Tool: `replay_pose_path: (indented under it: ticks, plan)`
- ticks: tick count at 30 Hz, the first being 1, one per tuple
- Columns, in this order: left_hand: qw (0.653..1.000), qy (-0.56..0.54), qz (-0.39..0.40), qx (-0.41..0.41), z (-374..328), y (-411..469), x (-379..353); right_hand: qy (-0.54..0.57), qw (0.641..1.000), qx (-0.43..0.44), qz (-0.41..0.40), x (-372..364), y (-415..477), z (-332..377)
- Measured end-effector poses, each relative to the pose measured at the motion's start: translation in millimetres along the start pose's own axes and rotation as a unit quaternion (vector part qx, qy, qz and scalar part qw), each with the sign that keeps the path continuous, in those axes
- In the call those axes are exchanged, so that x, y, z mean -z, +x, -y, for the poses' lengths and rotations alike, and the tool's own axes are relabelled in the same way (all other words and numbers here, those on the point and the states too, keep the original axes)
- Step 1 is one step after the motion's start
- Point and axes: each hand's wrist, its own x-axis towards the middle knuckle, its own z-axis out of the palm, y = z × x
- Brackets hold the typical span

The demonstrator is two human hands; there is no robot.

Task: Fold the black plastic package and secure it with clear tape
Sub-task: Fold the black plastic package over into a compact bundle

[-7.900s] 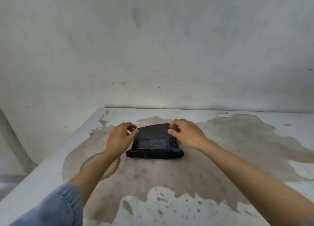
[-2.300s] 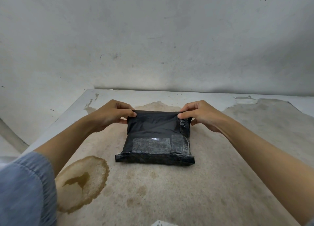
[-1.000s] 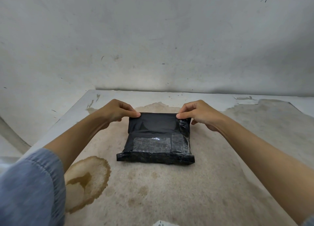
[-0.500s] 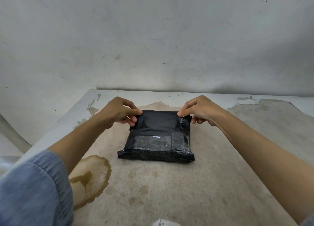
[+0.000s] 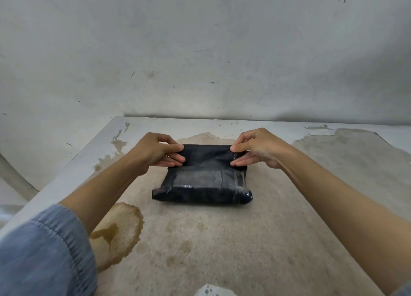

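Note:
A black plastic package (image 5: 201, 184) lies flat on the stained table (image 5: 222, 240), with strips of clear tape shining across its top face. Its far flap is rolled toward me into a thick fold. My left hand (image 5: 155, 151) pinches the left end of that fold between thumb and fingers. My right hand (image 5: 258, 147) pinches the right end the same way. No tape roll is in view.
The table's left edge (image 5: 73, 160) runs diagonally, with a drop beyond it. A grey wall (image 5: 200, 62) stands right behind the table's far edge. A brown ring stain (image 5: 117, 229) marks the surface near my left forearm.
Both hands have rolled the far flap of the package over toward me, so the fold now sits lower and covers more of the top. The package body stays in place.

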Motion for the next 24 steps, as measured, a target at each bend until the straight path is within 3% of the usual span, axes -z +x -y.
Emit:
replay_pose_path:
  ticks: [6, 14, 17, 24]
  plan:
    - [0.999, -0.001, -0.027, -0.020, 12.0, -0.4, -3.7, -0.022, 1.000, 0.013, -0.002, -5.1, -2.2, -3.7]
    - [0.979, 0.011, -0.153, -0.135, 29.8, -8.7, -24.5, -0.046, 0.988, 0.084, -0.119, -20.8, -5.7, -12.7]
    - [0.962, 0.046, -0.192, -0.187, 36.5, -13.4, -31.5, -0.115, 0.960, 0.156, -0.200, -29.9, -6.9, -21.1]
    - [0.924, 0.088, -0.258, -0.269, 46.8, -22.2, -42.8, -0.276, 0.852, 0.280, -0.347, -52.9, -13.6, -38.1]
